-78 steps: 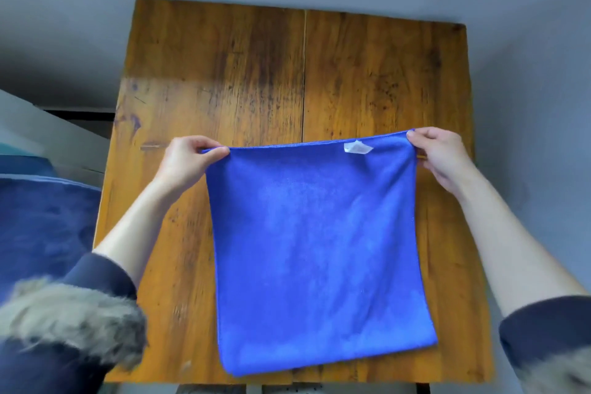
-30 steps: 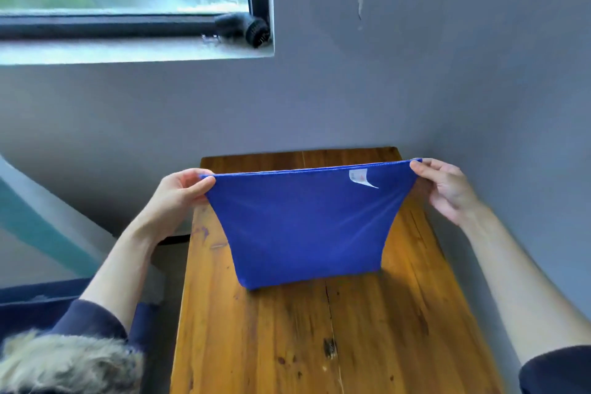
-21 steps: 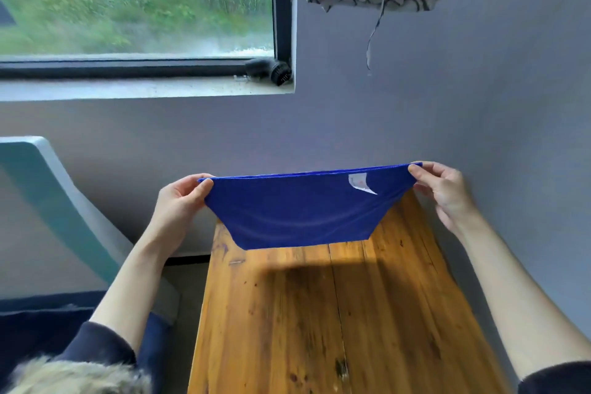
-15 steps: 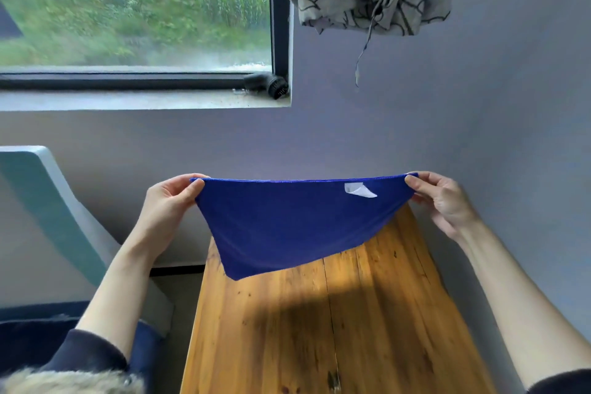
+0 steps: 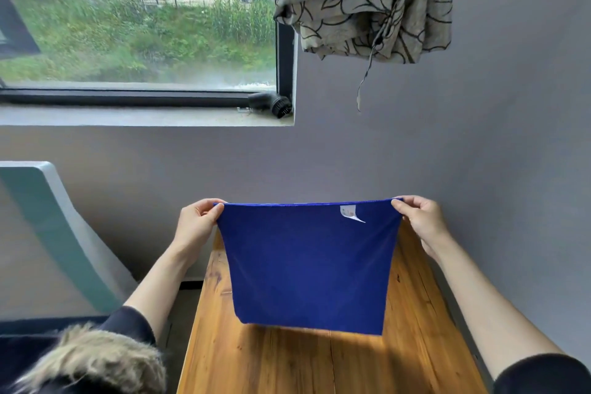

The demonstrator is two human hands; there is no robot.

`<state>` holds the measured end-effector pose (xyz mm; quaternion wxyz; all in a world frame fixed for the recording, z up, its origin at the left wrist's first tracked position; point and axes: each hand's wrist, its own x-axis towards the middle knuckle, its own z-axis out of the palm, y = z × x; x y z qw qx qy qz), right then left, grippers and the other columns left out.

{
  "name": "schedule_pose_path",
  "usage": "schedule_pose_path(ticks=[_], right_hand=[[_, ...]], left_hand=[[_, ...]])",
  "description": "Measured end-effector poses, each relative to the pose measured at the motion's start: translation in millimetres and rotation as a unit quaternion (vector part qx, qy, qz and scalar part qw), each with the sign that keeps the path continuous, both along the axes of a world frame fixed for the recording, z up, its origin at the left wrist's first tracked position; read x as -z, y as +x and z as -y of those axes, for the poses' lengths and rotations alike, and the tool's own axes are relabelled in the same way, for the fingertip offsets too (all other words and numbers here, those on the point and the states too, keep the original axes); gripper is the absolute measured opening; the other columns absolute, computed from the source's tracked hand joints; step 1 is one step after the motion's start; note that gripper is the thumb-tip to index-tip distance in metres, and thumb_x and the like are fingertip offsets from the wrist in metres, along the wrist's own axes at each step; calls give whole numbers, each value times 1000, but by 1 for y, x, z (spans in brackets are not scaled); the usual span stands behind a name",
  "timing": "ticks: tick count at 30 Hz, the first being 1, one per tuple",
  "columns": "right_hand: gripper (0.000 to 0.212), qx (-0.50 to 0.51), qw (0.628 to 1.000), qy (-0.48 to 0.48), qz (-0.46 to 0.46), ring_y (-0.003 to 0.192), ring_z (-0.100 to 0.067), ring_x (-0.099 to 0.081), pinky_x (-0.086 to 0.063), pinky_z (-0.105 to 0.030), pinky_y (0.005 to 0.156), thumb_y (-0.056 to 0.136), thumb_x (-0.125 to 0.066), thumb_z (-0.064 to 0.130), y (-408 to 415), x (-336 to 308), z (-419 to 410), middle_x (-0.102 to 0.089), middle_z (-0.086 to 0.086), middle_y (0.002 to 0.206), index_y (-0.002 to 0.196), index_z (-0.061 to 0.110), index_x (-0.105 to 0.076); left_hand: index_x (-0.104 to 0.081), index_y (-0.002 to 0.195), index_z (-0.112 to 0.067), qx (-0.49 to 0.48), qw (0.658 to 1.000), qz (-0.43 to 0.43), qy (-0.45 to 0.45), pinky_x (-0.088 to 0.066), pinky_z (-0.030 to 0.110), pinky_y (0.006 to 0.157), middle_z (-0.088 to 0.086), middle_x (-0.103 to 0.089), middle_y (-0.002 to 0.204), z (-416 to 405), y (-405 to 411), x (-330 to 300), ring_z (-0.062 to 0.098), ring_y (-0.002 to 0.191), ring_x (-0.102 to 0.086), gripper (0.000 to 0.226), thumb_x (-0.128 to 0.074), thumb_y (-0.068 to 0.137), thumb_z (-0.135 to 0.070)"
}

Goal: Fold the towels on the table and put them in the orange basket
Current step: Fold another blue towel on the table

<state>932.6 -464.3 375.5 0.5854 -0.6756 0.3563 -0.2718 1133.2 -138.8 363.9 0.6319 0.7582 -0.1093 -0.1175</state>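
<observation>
Left hand (image 5: 195, 222) and right hand (image 5: 422, 222) are each pinched on a top corner of the blue towel (image 5: 308, 269), which is hung taut above the wooden counter (image 5: 287, 365); both corners should be kept level while it is lowered flat for folding.

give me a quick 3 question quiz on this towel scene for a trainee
1. True or false: the towel lies flat on the table.
2. Which hand is nearer the white tag? A) left hand B) right hand
3. Fill in: each hand pinches a top ____ of the towel.

Key:
1. False; it hangs in the air above the table, held by its top edge.
2. B
3. corner
</observation>
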Motion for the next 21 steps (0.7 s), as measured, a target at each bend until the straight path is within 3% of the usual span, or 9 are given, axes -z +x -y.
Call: schedule_pose_path(ticks=[4, 8, 12, 14, 17, 21], right_hand=[[15, 12, 999, -33, 16, 70, -12, -57, -48, -25, 69, 88, -61, 7, 14, -11, 9, -64, 1, 76, 77, 17, -64], [20, 21, 997, -41, 59, 64, 0, -59, -49, -12, 64, 88, -60, 7, 15, -23, 8, -64, 5, 76, 75, 22, -63], [19, 7, 999, -16, 47, 72, -6, -59, -49, -17, 73, 90, -57, 5, -4, -1, -7, -64, 1, 80, 78, 20, -62], [17, 4, 1000, -1, 20, 73, -8, -59, -48, -17, 74, 90, -57, 5, -21, 27, -19, -64, 0, 81, 80, 18, -62], [12, 4, 999, 13, -53, 69, -6, -56, -45, -7, 63, 89, -58, 3, -52, 76, -38, -63, -1, 78, 82, 12, -64], [10, -13, 982, 58, -178, 73, -16, -54, -44, -24, 71, 88, -60, 4, -101, 138, -55, -62, -9, 82, 93, -2, -66]], left_hand=[[-67, 80, -21, -24, 999, 29, -33, -46, 22, 74, -5, -66, 80, 7, 11, -14, 7, 76, -57, 22, -54, 92, -8], [-67, 80, -27, -12, 996, 46, -70, -47, 22, 79, -9, -68, 81, 2, 11, -20, 3, 80, -59, 24, -55, 92, -10], [-69, 82, -26, 4, 998, 33, -62, -49, 24, 80, -9, -70, 82, -13, -11, 7, 3, 80, -62, 23, -55, 92, -10], [-69, 82, -24, 7, 999, 3, -36, -49, 27, 78, -4, -70, 84, -22, -29, 34, 7, 79, -62, 23, -55, 92, -9], [-67, 82, -19, 9, 997, -75, 11, -47, 33, 80, 2, -67, 84, -38, -60, 81, 19, 86, -57, 20, -54, 93, -7], [-68, 81, -18, 44, 982, -151, 106, -43, 25, 72, 0, -64, 81, -61, -101, 125, 15, 84, -53, 20, -55, 92, -8]])
